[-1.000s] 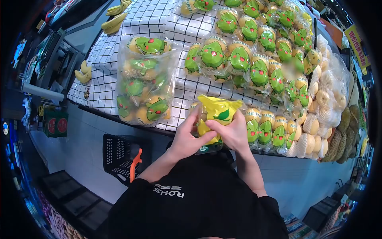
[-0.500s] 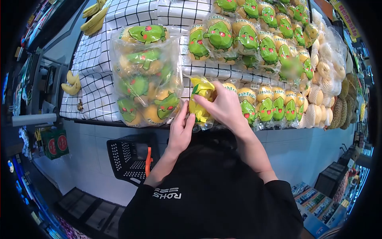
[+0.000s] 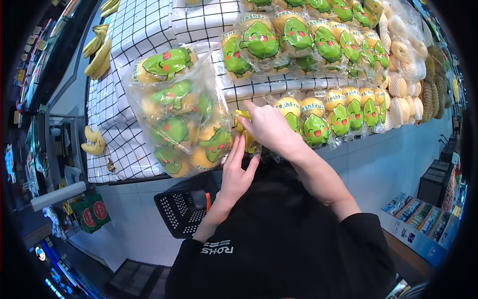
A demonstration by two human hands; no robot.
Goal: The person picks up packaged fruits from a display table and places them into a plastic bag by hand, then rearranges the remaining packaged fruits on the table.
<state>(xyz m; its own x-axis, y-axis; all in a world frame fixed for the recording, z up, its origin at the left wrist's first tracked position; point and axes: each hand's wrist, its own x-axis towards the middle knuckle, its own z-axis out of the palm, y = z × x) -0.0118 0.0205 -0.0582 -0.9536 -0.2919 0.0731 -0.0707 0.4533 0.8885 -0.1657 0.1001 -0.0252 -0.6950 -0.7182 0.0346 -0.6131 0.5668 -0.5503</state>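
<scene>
A small yellow and clear plastic bag (image 3: 252, 145) lies at the front edge of the table, mostly covered by my hands. My right hand (image 3: 273, 128) is curled over its upper end, thumb and fingers at the yellow film. Against its lower left side my left hand (image 3: 239, 174) rests, fingers stretched and thumb spread. Close to the left stands a big clear bag (image 3: 174, 109) of yellow fruit packs with green cartoon prints. To the right sits a row of "FreshFruit" fruit packs (image 3: 314, 127). What the yellow bag holds is hidden.
More printed fruit packs (image 3: 261, 40) fill the back of the table. Net-wrapped pale fruit (image 3: 398, 84) lies at the right. Bananas (image 3: 99, 59) and a smaller bunch (image 3: 93, 141) lie on the checked cloth (image 3: 144, 37). A black basket (image 3: 181, 212) stands below the left table edge.
The view has turned and shifted. My right hand now covers more of the yellow bag, which appears lower and flatter. My left thumb has spread away from the fingers.
</scene>
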